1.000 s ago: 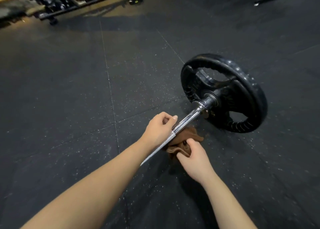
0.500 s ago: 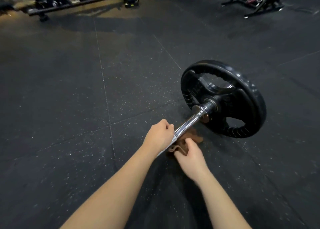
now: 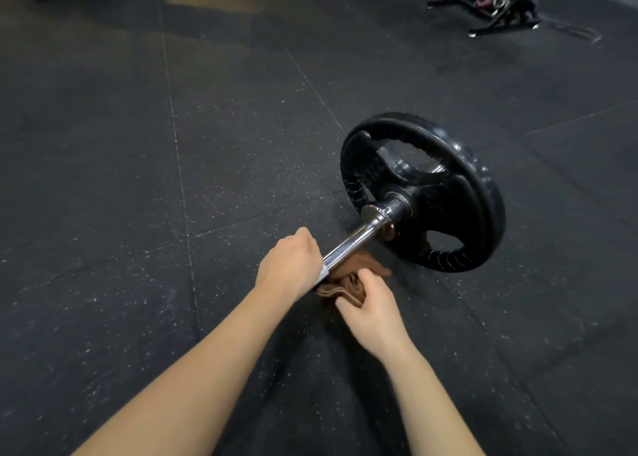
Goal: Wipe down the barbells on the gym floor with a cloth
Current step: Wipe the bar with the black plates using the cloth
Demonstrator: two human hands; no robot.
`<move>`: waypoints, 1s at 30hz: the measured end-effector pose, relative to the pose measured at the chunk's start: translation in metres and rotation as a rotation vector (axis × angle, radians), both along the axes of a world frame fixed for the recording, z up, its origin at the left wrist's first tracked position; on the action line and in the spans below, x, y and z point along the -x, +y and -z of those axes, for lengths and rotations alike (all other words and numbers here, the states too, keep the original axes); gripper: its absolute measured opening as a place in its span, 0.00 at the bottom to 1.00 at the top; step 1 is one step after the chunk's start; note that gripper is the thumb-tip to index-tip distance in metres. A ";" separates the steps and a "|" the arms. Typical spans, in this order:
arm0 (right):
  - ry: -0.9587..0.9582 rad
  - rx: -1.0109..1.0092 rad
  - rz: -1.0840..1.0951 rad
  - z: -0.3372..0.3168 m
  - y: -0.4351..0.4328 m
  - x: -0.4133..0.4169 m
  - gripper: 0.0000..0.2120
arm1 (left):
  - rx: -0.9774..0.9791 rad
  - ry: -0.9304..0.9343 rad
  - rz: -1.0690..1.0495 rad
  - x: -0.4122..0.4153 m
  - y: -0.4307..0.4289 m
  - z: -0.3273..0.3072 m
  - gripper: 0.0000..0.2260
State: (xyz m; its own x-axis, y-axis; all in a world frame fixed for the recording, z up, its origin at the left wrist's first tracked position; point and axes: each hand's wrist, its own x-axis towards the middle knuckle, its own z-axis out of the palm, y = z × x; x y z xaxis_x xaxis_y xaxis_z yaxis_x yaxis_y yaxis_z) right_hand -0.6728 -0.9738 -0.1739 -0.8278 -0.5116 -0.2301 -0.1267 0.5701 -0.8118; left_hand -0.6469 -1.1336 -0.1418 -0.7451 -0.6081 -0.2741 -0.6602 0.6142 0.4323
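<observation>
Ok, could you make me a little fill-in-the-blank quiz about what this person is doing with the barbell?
The left hand grips the chrome bar, while the right hand holds a cloth coloured ____.
The weight plate on the bar is ____ in colour.
The cloth is held ____ the bar, not over it.
Missing words: brown; black; under.
</observation>
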 end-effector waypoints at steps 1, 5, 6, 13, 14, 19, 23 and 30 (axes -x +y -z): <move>0.014 0.004 0.021 0.002 0.001 -0.004 0.09 | 0.024 0.000 0.007 0.000 0.001 0.000 0.13; 0.046 0.138 0.316 -0.003 0.023 0.002 0.09 | 0.101 0.011 0.043 -0.003 0.004 -0.001 0.11; 0.070 0.157 0.358 -0.009 0.029 0.007 0.10 | 0.111 0.011 0.049 -0.004 0.005 -0.002 0.10; 0.115 0.297 0.296 -0.040 0.016 0.018 0.20 | 0.132 -0.001 0.059 -0.006 0.013 -0.008 0.08; 0.097 0.336 0.321 -0.039 0.011 0.015 0.23 | 0.126 -0.003 0.057 -0.005 0.013 -0.008 0.08; 0.134 0.316 0.450 -0.030 0.012 0.020 0.34 | 0.143 0.012 0.064 -0.007 0.014 -0.007 0.10; 0.102 0.268 0.328 -0.027 0.011 0.021 0.19 | 0.162 0.020 0.058 -0.006 0.014 -0.004 0.07; 0.079 0.337 0.279 -0.009 0.008 -0.010 0.18 | 0.057 0.016 -0.010 -0.004 0.010 -0.001 0.11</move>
